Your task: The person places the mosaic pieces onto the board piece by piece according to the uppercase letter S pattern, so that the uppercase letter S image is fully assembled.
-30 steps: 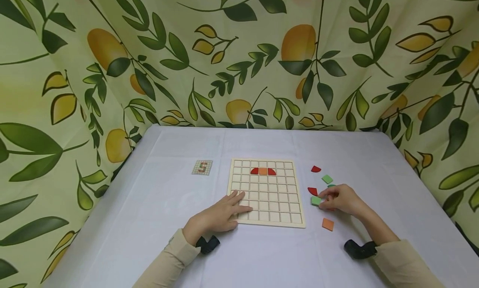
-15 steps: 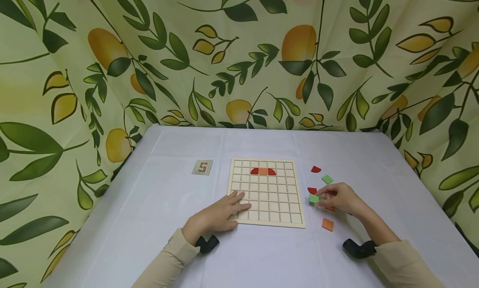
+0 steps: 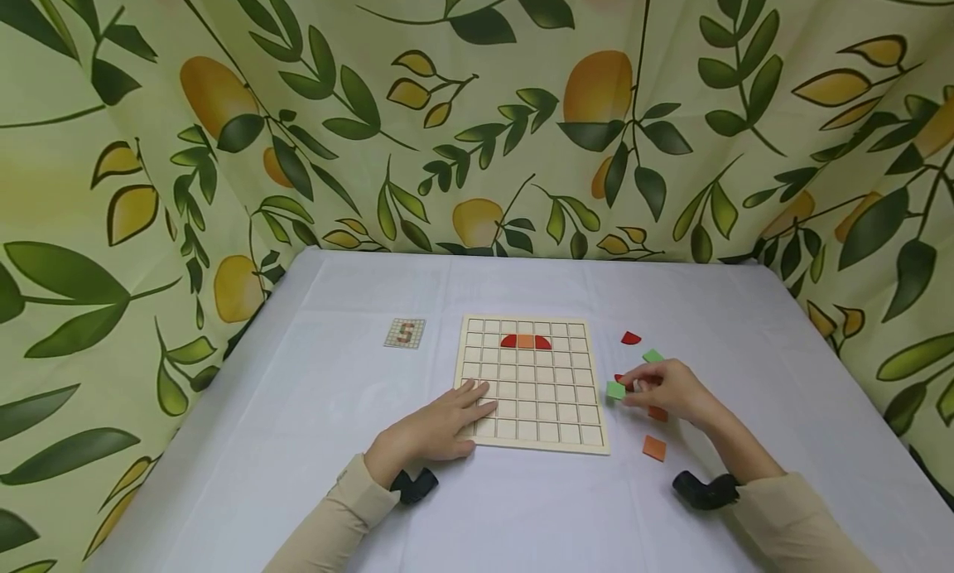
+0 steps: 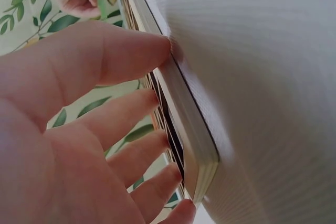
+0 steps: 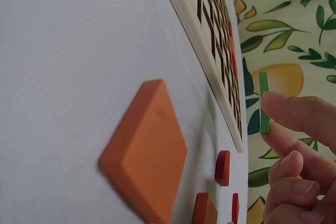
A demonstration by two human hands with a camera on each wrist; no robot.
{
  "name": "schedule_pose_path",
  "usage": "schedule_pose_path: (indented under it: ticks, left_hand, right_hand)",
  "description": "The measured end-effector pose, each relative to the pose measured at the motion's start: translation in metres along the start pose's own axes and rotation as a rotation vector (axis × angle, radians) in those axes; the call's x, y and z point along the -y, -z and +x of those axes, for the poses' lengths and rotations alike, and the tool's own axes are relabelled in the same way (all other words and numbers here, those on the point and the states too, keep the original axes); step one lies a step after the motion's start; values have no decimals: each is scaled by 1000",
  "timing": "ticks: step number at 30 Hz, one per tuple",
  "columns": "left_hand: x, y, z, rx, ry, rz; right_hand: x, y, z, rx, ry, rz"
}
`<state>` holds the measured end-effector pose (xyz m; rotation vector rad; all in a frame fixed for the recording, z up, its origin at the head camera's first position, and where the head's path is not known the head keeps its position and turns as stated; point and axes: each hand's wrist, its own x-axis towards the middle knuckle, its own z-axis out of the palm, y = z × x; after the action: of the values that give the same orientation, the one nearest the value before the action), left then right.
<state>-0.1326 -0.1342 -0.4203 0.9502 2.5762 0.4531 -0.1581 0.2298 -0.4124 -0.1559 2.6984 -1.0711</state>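
Between thumb and finger, my right hand (image 3: 673,391) pinches a green square tile (image 3: 615,391), held up off the cloth just right of the board. In the right wrist view the green tile (image 5: 264,103) appears edge-on at the fingertips. My left hand (image 3: 440,424) lies with spread fingers on the lower left corner of the wooden grid board (image 3: 547,450); its thumb touches the board's edge (image 4: 197,140) in the left wrist view. In an upper row of the grid sit two red quarter-round tiles (image 3: 509,341) with an orange square tile (image 3: 525,341) between them.
Right of the board lie a red quarter-round tile (image 3: 630,339), a green tile (image 3: 652,356) and an orange tile (image 3: 654,449). Another orange tile (image 3: 657,413) is partly under the right hand. A small pattern card (image 3: 405,334) lies left of the board on the white cloth.
My right hand has lifted the green tile and moved it slightly left toward the board, exposing an orange tile beneath the hand. The left hand stays on the board.
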Motion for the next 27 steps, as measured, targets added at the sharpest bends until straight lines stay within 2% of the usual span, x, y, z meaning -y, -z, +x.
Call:
schedule_pose_path:
  ticks: [10,23,27]
  left_hand:
    - [-2,0,0,10,9,-5]
    - [-4,1,-1,12,12,12]
    - [-4,0,-1,12,9,17]
  right_hand:
    - [8,-3,8,-1,48,43]
    - [20,-7,18,4,35,105]
    - [25,-10,21,-6,57,94]
